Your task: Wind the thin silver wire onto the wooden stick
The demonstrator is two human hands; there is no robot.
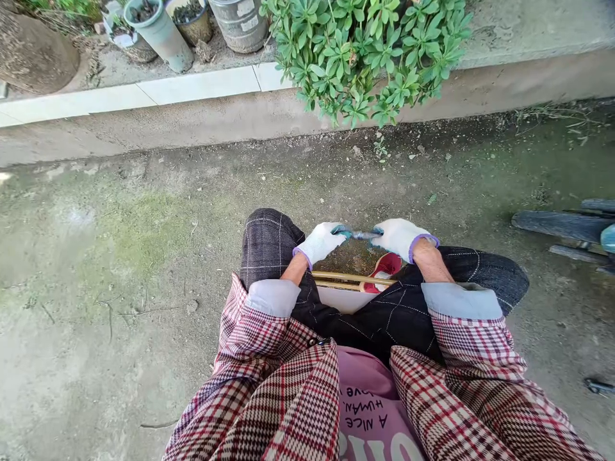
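Both my hands wear white knit gloves with teal-coated fingers and purple cuffs. My left hand (pixel 321 244) is closed on one end of a short, grey, twisted-looking piece (pixel 364 235). On its other end, my right hand (pixel 398 237) is closed too. The piece is stretched level between them, in front of my knees; its kind is too small to make out. Below the hands, two yellowish bars (pixel 339 280) run across between my legs beside a white surface (pixel 343 299). A red shoe (pixel 387 269) shows behind the bars.
Ahead runs a low concrete ledge (pixel 192 121) with white edge tiles, a leafy green plant (pixel 365 51) and several pots, including a pale green one (pixel 161 35). To the right stands a dark wooden object (pixel 562 224). Twigs (pixel 109 314) lie on the bare ground.
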